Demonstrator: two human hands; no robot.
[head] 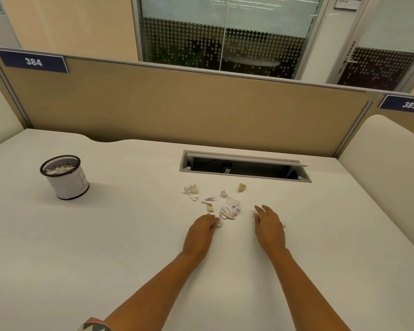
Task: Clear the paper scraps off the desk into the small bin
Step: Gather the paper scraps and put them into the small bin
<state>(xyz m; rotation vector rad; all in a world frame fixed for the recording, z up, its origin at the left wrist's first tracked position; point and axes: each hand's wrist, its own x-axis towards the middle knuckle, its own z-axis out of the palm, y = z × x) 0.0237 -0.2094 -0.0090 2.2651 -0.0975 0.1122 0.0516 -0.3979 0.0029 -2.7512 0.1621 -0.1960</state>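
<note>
Paper scraps (230, 207) are lying in a loose cluster on the white worktop (129, 235), just on the near side of the open cable hatch (245, 166) and well to the right of the small bin (63, 179). The bin is standing upright toward the far left, holding crumpled paper. Both hands are resting palm-down at the near edge of the cluster. The left hand (202, 232) is bending its fingers over a white scrap (219, 223) at its tips; whether it is gripping it cannot be told. The right hand (269, 228) is lying with fingers relaxed and loosely spread, holding nothing, a tiny scrap (254, 214) sitting at its fingertips
</note>
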